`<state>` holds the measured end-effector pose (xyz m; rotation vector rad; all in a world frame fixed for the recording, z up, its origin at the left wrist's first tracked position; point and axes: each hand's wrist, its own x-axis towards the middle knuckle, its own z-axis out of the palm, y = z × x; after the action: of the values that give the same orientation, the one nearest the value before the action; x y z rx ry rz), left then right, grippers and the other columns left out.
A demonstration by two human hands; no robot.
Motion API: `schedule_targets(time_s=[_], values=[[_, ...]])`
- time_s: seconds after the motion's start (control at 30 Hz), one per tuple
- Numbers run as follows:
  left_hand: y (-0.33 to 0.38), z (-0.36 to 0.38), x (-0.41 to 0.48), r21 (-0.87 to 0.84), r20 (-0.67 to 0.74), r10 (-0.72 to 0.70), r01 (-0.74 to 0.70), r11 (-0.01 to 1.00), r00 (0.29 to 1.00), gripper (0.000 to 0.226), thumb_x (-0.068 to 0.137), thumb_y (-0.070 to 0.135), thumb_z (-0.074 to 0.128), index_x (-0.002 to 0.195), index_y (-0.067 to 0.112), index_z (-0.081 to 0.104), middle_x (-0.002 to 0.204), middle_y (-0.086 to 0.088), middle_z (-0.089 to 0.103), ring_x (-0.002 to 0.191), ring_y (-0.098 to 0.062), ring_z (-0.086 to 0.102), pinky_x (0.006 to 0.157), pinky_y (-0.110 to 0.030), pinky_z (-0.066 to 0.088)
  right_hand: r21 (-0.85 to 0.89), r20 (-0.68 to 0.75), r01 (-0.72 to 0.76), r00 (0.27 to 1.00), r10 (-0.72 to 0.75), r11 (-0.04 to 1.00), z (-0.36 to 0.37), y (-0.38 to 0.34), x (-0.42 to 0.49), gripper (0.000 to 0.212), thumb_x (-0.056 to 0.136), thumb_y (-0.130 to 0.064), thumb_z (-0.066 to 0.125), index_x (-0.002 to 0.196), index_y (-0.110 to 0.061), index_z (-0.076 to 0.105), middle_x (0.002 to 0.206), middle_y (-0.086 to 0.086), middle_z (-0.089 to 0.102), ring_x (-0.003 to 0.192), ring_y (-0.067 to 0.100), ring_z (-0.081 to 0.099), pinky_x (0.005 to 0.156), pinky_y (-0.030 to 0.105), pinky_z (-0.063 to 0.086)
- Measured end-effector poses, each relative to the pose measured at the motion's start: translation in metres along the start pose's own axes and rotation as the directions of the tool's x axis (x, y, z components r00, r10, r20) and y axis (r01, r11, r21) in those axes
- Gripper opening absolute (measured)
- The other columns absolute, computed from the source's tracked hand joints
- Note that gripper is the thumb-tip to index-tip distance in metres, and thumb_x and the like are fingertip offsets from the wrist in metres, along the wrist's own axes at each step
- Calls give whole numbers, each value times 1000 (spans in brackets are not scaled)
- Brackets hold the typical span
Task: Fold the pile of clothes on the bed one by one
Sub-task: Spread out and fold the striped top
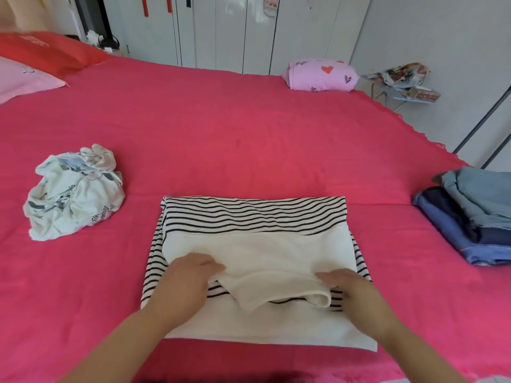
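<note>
A black-and-white striped garment [254,214] with white panels lies partly folded on the pink bed [221,139], right in front of me. My left hand [188,277] pinches the white flap's left edge, fingers curled into the cloth. On the flap's right edge, my right hand [351,288] grips the fabric beside a rolled fold. A crumpled white printed garment [73,194] sits to the left. Folded blue and denim clothes [475,217] are stacked at the right edge.
A rolled pink heart-print bundle [320,74] lies at the bed's far right corner. Red and pink pillows [33,62] are at the far left. White wardrobe doors [221,29] stand behind the bed. A small cluttered shelf [406,84] stands off the bed's right side.
</note>
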<state>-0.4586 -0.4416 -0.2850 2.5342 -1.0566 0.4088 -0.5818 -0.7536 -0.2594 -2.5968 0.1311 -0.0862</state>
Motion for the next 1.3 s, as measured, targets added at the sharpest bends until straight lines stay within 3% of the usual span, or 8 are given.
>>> schedule_targets(time_s=[0.1,0.17,0.3,0.43,0.67,0.83,1.03,1.3], values=[[-4,-15,5,-192,-140,-516,488,852,845,32,84,8,56,116,9,64,114,-12,62,109,-32,54,95,-43,42,76,-266,-272,922,283,959,-10,4,7,41,84,6,47,119,-12,62,105,2,57,101,21,55,76,20,38],[-14,-17,8,-419,117,-810,768,485,575,56,81,26,67,131,8,49,127,-15,53,119,-34,46,100,-45,38,168,-229,-401,873,431,901,-12,7,15,17,88,-9,55,105,-10,61,92,9,60,87,30,58,63,30,40],[-14,-17,22,-712,425,-841,697,-81,336,54,72,31,75,114,1,58,113,-13,63,99,-33,60,83,-38,51,608,13,-554,724,690,569,-10,2,33,24,87,-26,63,91,-3,57,89,9,63,80,27,63,70,36,53],[-10,-16,33,-735,321,-885,678,-7,339,33,82,8,66,112,-4,58,112,-19,62,102,-36,59,90,-45,50,728,69,-534,681,729,430,-10,-3,43,9,87,-10,59,88,-1,60,87,14,62,78,27,61,81,43,56],[-31,-37,15,-815,297,-848,579,13,438,34,83,9,65,114,-1,56,109,-18,63,98,-35,62,88,-52,51,851,147,-452,693,705,267,-34,-13,16,15,88,-2,56,73,-1,54,62,9,57,56,19,56,38,17,49],[-12,-21,-8,-595,229,-889,780,194,396,48,80,19,69,120,0,51,111,-16,60,98,-33,56,79,-37,45,598,151,-629,697,701,497,-3,-10,-4,18,89,-15,60,91,3,60,78,15,64,61,24,60,58,34,58],[24,-9,-6,-828,406,-836,536,-165,370,90,71,9,78,142,16,25,129,-4,48,112,-27,53,70,-42,57,771,295,-579,695,655,267,-7,-20,-10,17,86,-15,66,94,-2,59,76,15,69,59,23,68,50,27,57],[27,-14,-14,-674,220,-857,707,212,466,101,70,-2,72,149,13,10,148,-13,30,132,-33,36,105,-50,36,494,212,-687,689,693,532,-9,-28,-20,34,78,-1,63,110,-1,52,79,13,58,61,20,51,53,28,46]])
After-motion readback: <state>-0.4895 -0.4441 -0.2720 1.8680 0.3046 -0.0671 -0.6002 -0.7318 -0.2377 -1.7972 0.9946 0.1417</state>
